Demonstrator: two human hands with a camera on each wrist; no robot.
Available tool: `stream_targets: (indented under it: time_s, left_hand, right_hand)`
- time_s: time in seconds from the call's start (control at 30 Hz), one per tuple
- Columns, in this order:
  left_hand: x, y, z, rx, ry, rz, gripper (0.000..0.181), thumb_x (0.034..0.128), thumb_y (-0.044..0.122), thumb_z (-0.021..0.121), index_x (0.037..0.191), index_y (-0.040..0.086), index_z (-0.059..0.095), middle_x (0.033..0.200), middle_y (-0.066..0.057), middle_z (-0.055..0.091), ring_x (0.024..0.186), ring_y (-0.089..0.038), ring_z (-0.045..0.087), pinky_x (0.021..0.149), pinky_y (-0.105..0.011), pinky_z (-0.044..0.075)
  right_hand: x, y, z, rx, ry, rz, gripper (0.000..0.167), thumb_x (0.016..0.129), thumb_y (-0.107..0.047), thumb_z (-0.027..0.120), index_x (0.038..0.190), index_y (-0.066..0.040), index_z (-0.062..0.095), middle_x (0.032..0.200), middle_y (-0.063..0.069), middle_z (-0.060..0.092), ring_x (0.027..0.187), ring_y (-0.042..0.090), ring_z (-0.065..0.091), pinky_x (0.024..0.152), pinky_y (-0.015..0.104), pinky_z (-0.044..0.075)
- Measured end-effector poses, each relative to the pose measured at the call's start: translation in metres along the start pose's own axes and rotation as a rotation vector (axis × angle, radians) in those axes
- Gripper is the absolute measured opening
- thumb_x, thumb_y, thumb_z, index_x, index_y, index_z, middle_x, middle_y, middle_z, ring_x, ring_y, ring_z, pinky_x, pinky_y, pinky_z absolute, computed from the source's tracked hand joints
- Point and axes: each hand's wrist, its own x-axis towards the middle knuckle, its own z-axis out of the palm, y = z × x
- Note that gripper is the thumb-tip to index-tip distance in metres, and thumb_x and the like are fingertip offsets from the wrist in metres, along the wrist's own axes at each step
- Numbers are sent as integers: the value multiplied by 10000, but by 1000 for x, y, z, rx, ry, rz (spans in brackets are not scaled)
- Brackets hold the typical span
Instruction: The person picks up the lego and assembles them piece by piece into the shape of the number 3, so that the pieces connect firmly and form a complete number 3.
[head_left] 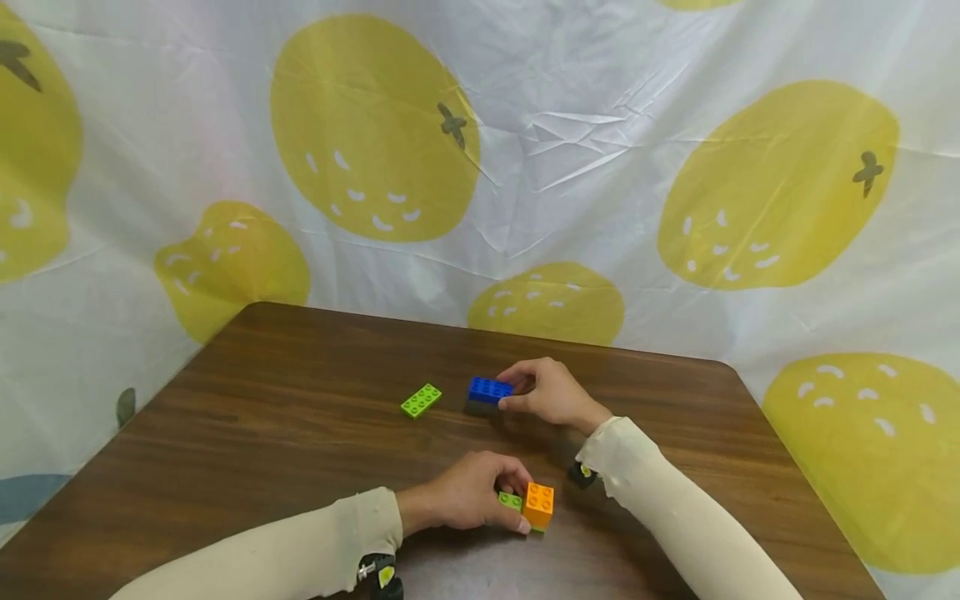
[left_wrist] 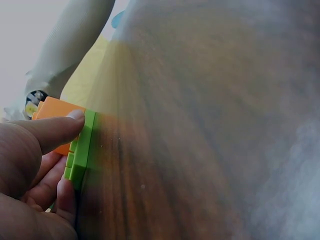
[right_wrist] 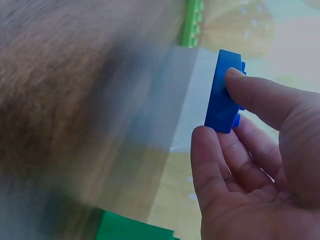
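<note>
My right hand (head_left: 551, 392) pinches a blue toy building brick (head_left: 489, 389) at its right end, just above the table. In the right wrist view the thumb presses one side of the blue brick (right_wrist: 222, 92) and the fingertips touch its lower end. Nearer the front edge, my left hand (head_left: 472, 492) grips a flat light green brick (head_left: 510, 501) with an orange brick (head_left: 539, 503) stacked on its right end. The left wrist view shows the thumb across the orange brick (left_wrist: 62, 107) and a fingertip at the green one's (left_wrist: 82, 150) end.
Left of the blue brick, another flat light green brick (head_left: 422, 401) lies on the brown wooden table (head_left: 300, 433). A green piece (right_wrist: 132, 229) pokes into the bottom of the right wrist view. Behind the table hangs a white curtain (head_left: 570, 158) with yellow fruit prints.
</note>
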Motion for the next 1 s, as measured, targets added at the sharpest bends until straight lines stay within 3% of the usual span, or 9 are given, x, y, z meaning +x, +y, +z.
stream_targets:
  time_s: [0.27,0.47,0.77,1.0]
  left_hand:
    - [-1,-1,4,1,-9,5,348,766,164,961,1048,160,757,897,118,735,830,4,623,804,-185,494]
    - [1,-3,0,-8,-21,16,351,784,180,953,1076,156,759,919,126,738,846,4,635,810,-184,503]
    - [2,1,-3,-14,-28,-22,340,791,179,949,1070,184,753,917,153,722,856,3,634,833,-197,507]
    - [-1,3,-2,-9,-18,-16,342,783,171,952,1062,169,754,924,113,738,857,-13,639,823,-198,502]
  right_hand:
    - [-17,-8,-13,56,4,23,367,888,-258,873,1222,-144,769,1040,18,779,909,145,726,793,336,613]
    - [-25,-18,-23,51,2,3,378,885,-265,876,1225,-141,767,998,11,775,883,137,728,789,334,607]
    - [-36,-28,-33,33,5,-37,379,883,-247,878,1222,-121,767,988,10,778,856,119,726,783,309,612]
    - [-48,-34,-35,37,4,-58,382,879,-245,882,1217,-113,765,977,15,773,844,159,736,741,275,610]
